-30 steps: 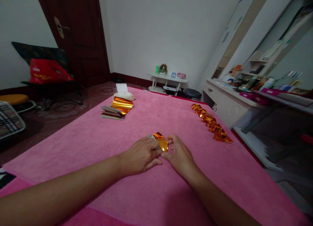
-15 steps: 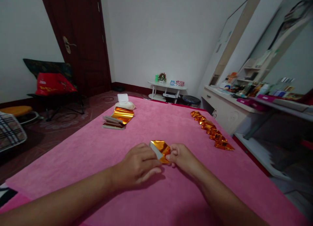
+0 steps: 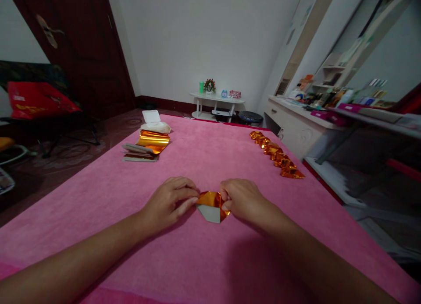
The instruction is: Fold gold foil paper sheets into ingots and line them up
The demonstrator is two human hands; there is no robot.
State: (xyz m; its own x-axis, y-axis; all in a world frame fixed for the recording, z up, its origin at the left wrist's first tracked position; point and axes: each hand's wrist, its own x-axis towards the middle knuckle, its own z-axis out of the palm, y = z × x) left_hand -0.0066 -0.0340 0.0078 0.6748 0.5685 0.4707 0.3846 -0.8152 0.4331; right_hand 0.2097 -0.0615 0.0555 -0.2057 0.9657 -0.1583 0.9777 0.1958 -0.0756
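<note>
A partly folded sheet of gold foil paper (image 3: 210,199) lies on the pink cloth (image 3: 184,260) between my hands, its grey back showing along the near side. My left hand (image 3: 174,199) pinches the sheet's left corner between thumb and fingers. At the right end, my right hand (image 3: 241,199) is closed on the folded edge, its fingers curled and its thumb pressing the foil. Parts of both edges are hidden under the fingers.
At the far left lies a stack of gold foil sheets (image 3: 154,141) with grey backs, before a white packet with a raised lid (image 3: 151,116). A row of folded gold foil pieces (image 3: 275,154) runs along the right. A dressing table (image 3: 292,120) stands beyond the right edge.
The sheet has turned, so its grey side now faces me instead of the left. My left hand has shifted to its left corner. The whole view has tilted slightly.
</note>
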